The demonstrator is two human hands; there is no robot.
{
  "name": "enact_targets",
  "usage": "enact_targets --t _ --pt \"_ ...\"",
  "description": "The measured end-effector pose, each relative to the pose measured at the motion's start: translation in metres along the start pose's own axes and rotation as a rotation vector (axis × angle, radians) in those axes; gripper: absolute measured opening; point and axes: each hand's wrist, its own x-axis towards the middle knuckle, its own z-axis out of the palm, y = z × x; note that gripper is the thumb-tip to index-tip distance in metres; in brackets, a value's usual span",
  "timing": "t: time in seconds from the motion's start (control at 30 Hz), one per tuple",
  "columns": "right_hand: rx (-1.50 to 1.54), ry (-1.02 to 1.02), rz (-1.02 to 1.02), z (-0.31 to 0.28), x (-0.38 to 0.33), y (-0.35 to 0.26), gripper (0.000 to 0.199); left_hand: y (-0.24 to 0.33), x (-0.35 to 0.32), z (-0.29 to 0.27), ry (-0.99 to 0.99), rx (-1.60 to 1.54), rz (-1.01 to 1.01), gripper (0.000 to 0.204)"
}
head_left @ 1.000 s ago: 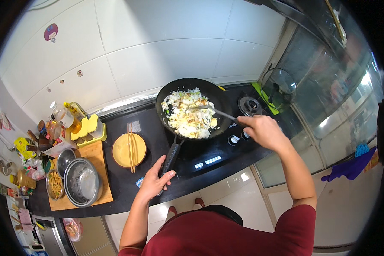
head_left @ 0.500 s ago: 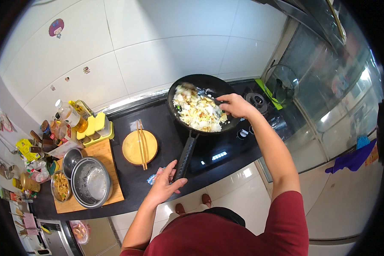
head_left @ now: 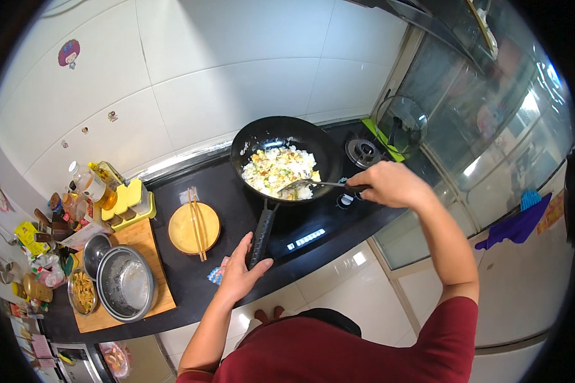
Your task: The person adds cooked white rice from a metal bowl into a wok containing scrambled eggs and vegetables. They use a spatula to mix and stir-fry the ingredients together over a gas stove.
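A black wok [head_left: 329, 150] sits on the stove, holding fried rice [head_left: 281, 165] mixed with yellow, green and reddish bits. My right hand [head_left: 393, 184] is closed around the dark grip of a metal spatula [head_left: 322, 184]. Its head dips into the near edge of the rice. At the wok's long black handle [head_left: 262, 233] is my left hand [head_left: 237, 273], fingers along one side and thumb on the other, holding its end loosely. A patterned cloth [head_left: 216, 273] lies beside that hand.
Left of the wok, chopsticks [head_left: 197, 223] rest across a round yellow plate [head_left: 177, 231]. Farther left, metal bowls [head_left: 126, 284] crowd a wooden board [head_left: 164, 292], near bottles [head_left: 96, 185] and yellow-lidded boxes [head_left: 134, 195]. A glass lid [head_left: 400, 124] stands at the back right, by a burner [head_left: 363, 153].
My right hand has drawn the spatula toward me and to the right, so its head moved from the rice's far left to its near edge. The whole view has shifted slightly.
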Motion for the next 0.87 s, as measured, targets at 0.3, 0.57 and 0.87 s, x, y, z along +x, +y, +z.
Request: enact_targets --t 0.3,0.57,0.87 --pt "-0.138 0.317 -0.009 0.089 0.058 0.028 0.034 0.037 0.003 0.01 0.036 -0.155 -0.163 0.063" --pt "-0.027 0.023 -0.028 0.0 -0.012 0.037 0.031 0.037 -0.001 0.012 0.075 -0.131 -0.2 0.062" --pt "0.046 0.276 0.05 0.122 0.033 0.011 0.044 0.036 -0.002 0.01 0.027 0.025 -0.234 0.067"
